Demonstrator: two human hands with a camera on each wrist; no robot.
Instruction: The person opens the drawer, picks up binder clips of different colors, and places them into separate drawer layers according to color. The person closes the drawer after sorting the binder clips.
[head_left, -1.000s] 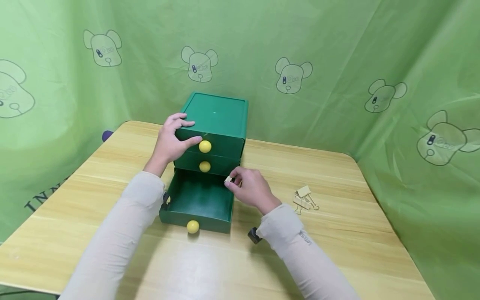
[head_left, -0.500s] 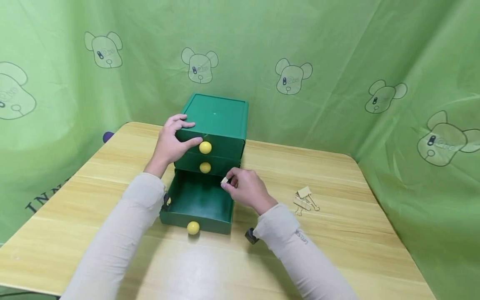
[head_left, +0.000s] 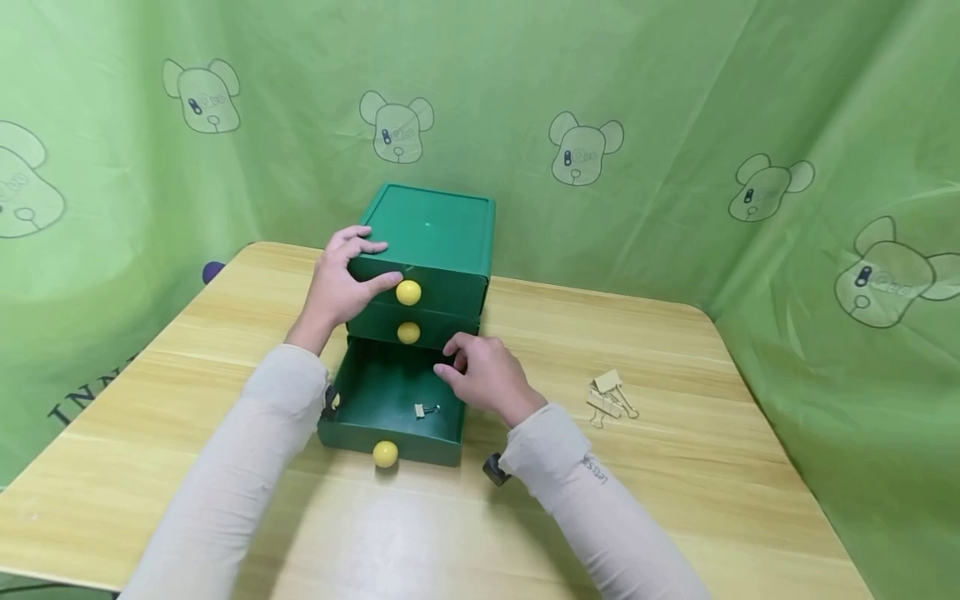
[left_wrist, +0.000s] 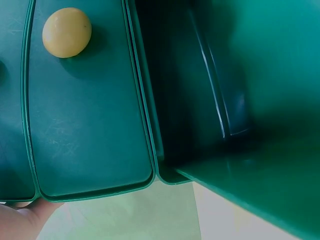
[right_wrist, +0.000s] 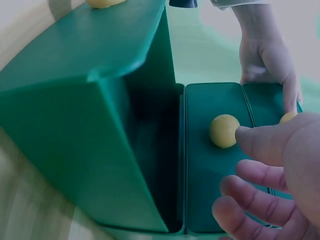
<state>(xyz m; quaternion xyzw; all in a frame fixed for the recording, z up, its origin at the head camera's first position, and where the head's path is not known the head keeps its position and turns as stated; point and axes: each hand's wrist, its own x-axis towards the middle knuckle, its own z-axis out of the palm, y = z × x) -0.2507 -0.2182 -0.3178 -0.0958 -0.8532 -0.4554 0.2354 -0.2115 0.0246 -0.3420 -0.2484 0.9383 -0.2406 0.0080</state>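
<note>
A green drawer cabinet [head_left: 431, 229] with yellow ball knobs stands on the table. Its bottom drawer [head_left: 427, 447] is pulled out, and one small binder clip [head_left: 420, 411] lies on the drawer floor. My left hand [head_left: 333, 283] rests on the cabinet's upper left corner, fingers on the top and thumb along the front beside the top knob [head_left: 408, 292]. Over the drawer's right side hovers my right hand [head_left: 487, 375], its fingers loosely bent and apart, holding nothing. The right wrist view shows those fingers [right_wrist: 255, 200] in front of the upper drawers. The left wrist view shows only part of my left hand [left_wrist: 25, 220].
To the right of the cabinet, a small pile of pale binder clips [head_left: 607, 398] lies on the wooden table [head_left: 675, 467]. Green printed curtain [head_left: 495, 75] hangs behind and beside the table. A purple round object [head_left: 213, 272] shows past the left table edge.
My right hand has moved slightly left over the drawer and let go of the small binder clip, which now lies on the drawer floor. My left hand stays in place.
</note>
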